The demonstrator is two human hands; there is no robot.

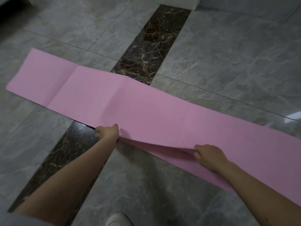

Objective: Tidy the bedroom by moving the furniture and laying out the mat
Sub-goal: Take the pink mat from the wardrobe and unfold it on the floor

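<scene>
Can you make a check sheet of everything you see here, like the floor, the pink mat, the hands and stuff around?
Surface: grey marble floor crossed by a dark marble strip.
Job's things: pink mat spread out across the strip, creased, near edge lifted.
Clutter: nothing seen.
Hands: left hand grips the mat's near edge; right hand pinches the lifted edge.
Cables: nothing seen.
Surroundings: white furniture base at top; white shoe at bottom.

floor: grey marble tiles (228, 54) | inlay: dark veined strip (151, 38) | bottom edge: white shoe (117, 220)
</scene>
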